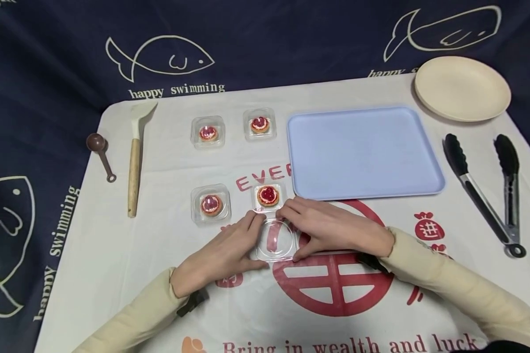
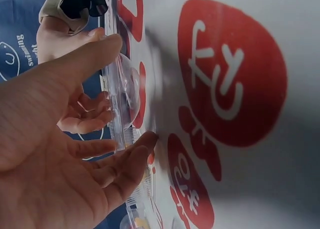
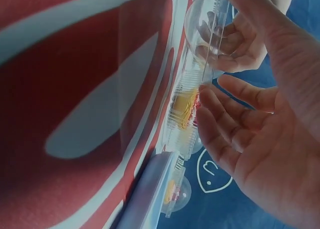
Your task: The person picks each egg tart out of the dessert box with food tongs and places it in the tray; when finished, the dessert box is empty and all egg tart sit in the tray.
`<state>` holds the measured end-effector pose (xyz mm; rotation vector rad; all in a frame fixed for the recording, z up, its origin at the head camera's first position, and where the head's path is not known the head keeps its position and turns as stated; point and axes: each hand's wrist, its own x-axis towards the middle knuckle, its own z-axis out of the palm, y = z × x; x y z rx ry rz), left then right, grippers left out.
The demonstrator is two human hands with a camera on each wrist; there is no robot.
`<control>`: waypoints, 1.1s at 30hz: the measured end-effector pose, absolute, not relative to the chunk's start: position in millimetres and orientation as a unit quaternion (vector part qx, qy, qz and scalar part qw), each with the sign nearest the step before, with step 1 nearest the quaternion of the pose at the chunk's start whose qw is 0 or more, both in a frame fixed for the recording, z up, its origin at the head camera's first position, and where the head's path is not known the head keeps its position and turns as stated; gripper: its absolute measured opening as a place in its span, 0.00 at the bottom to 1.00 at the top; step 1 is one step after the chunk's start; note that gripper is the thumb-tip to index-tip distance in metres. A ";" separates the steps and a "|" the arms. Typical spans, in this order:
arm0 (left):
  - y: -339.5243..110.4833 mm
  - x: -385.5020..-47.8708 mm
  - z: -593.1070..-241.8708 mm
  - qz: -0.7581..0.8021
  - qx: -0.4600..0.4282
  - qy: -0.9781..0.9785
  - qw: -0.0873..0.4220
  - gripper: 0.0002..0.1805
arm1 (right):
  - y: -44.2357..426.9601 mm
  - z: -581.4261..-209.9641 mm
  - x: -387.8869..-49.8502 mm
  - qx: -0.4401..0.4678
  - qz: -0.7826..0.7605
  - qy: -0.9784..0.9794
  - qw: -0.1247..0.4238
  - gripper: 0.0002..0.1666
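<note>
A clear plastic box lies unfolded at the centre, its base holding a red-topped tart (image 1: 268, 195) and its transparent lid (image 1: 275, 240) nearer the front. The left hand (image 1: 221, 255) grips the lid's left side, thumb at the near corner and fingers at the hinge end. On the opposite side, the right hand (image 1: 335, 228) holds it likewise. From the left wrist, the domed lid (image 2: 131, 89) shows beside the left hand (image 2: 65, 144). The right wrist view has the right hand (image 3: 270, 134) by the lid (image 3: 197, 26), with the tart (image 3: 184, 109) just beyond.
Three closed boxes with tarts stand left (image 1: 211, 205), back left (image 1: 208, 133) and behind (image 1: 259, 124). A blue tray (image 1: 364, 154) lies to the right, with a cream plate (image 1: 463, 88) and black tongs (image 1: 486, 208) beyond. Far left are a spatula (image 1: 134, 171) and brown scoop (image 1: 96, 142).
</note>
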<state>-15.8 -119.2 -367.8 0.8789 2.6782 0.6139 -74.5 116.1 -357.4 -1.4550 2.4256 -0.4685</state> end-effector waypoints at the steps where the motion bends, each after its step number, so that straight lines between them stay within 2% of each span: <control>1: -119.3 -15.5 -367.7 0.211 0.300 0.921 0.129 0.46 | 116.4 -357.2 -74.4 -0.503 -0.161 0.838 0.135 0.45; 11: -124.8 -10.9 -364.7 0.237 0.288 0.916 0.146 0.49 | 119.4 -357.1 -74.1 -0.507 -0.154 0.841 0.110 0.46; 19: -152.3 -16.0 -340.1 0.332 0.270 0.888 0.169 0.44 | 124.3 -352.1 -79.8 -0.501 -0.196 0.835 0.115 0.40; 23: -174.7 -25.7 -336.8 0.377 0.258 0.879 0.133 0.44 | 125.8 -351.0 -83.1 -0.498 -0.210 0.833 0.118 0.37; 28: -204.4 -38.2 -354.7 0.410 0.220 0.883 0.064 0.53 | 127.3 -350.4 -84.8 -0.491 -0.227 0.832 0.124 0.36; 30: -214.8 -41.0 -364.6 0.418 0.192 0.886 0.059 0.57 | 127.9 -349.9 -85.5 -0.488 -0.234 0.831 0.126 0.36; 33: -225.9 -42.2 -377.1 0.442 0.154 0.880 0.080 0.61 | 128.6 -348.1 -86.7 -0.485 -0.243 0.830 0.132 0.37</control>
